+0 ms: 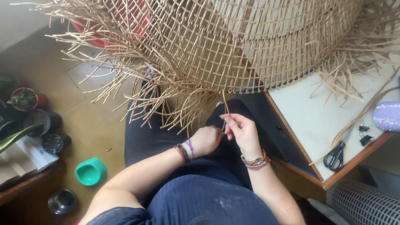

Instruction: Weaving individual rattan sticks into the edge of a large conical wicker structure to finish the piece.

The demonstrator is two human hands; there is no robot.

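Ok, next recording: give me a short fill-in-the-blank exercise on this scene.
1. Both hands, left hand and right hand, work loose strands of a large woven ____ piece.
2. The scissors on the table have ____ handles.
3. The small bowl on the floor is ____.
4. Both wrists wear ____.

Missing words: straw; black; green; bracelets

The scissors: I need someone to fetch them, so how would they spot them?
Look at the white table with the wooden edge, on the person's right. Near its front corner lie the scissors, black-handled, beside loose cane strands. Two small black binder clips sit just beyond, but only the scissors have looped handles.
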